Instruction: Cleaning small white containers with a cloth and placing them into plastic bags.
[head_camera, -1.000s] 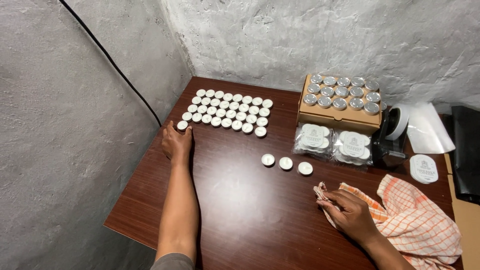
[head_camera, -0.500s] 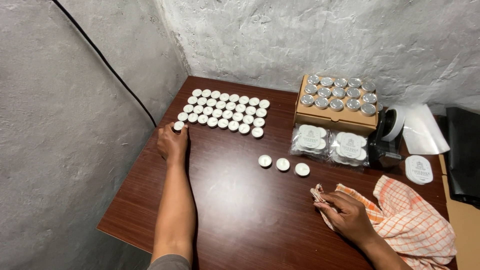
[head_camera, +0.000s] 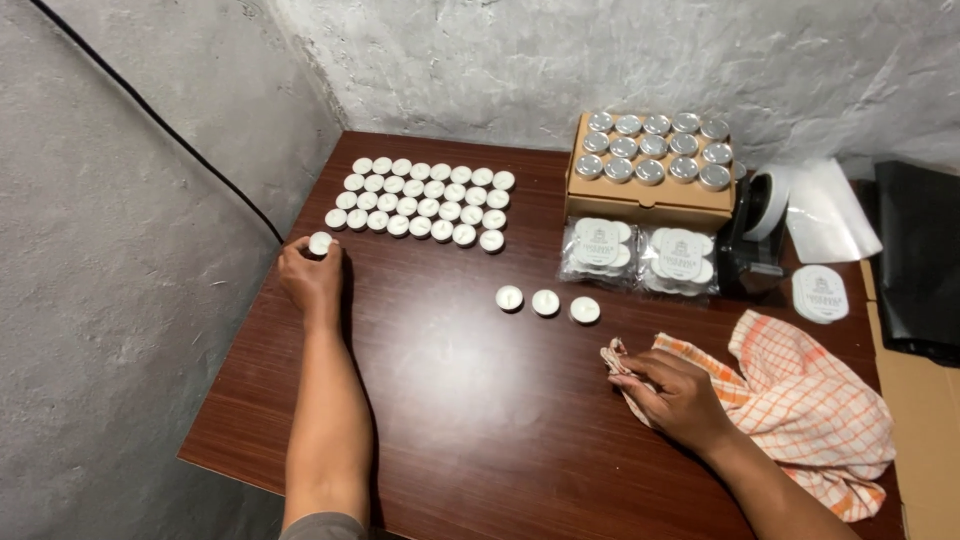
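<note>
Fingertips of my left hand (head_camera: 310, 280) pinch a single white tealight (head_camera: 320, 243) at the near left of the brown wooden table (head_camera: 470, 400), just below the left end of the block of tealights (head_camera: 425, 200) that stands in four neat rows at the far left. The candle I hold sits on the tabletop, a little apart from the last row. My right hand (head_camera: 675, 395) lies lower right, its fingers closed on a bunched corner of the orange-and-white checked cloth (head_camera: 800, 400), which spreads out to the right of it. Between my two hands, nearer the right one, three loose tealights (head_camera: 546, 303) stand in a short line, apart from each other. Beyond them lie two clear packs of tealights (head_camera: 640, 255) side by side, and behind those a shallow cardboard box (head_camera: 650, 200) with silver-topped cups in two rows. A black tape dispenser (head_camera: 750, 240) stands just to the right of the packs, and one more sealed pack (head_camera: 820, 293) rests near it at the table's right edge.
</note>
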